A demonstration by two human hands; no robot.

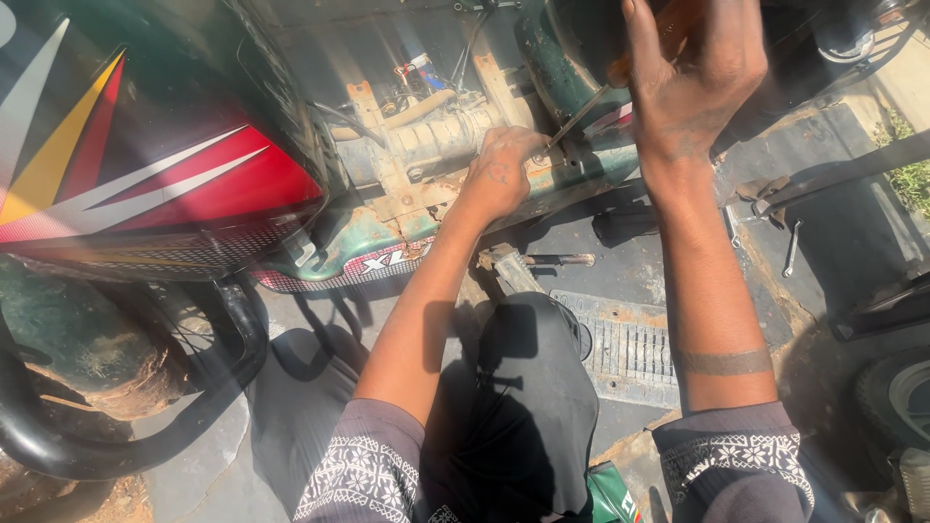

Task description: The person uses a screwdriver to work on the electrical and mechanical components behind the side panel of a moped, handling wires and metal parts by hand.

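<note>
The right hand (693,82) is closed around the orange handle of a screwdriver (591,105). Its thin metal shaft slants down and to the left. The tip meets a small screw (536,158) on the green frame (572,169) of a motorbike that has its seat off. The left hand (499,174) rests right beside that tip, with its fingers curled down on the frame. I cannot tell if it pinches the screw or only steadies the spot.

To the left sits the fuel tank (145,174), dark with red, yellow and white stripes. Between the tank and the hands you can see open insides: dusty rusty bars, a ribbed grey part and some wires (421,73).

On the floor, below the bike, lie a metal drain grate (630,349), a tool with a dark handle (542,261) near the person's knee, and a small spanner (792,249) far off to the right. A tyre (896,397) peeks in at the right edge.

The job looks to be in the middle. The covers are off already and the screw has the tool on it now. I cannot tell if it is going in or coming out.
</note>
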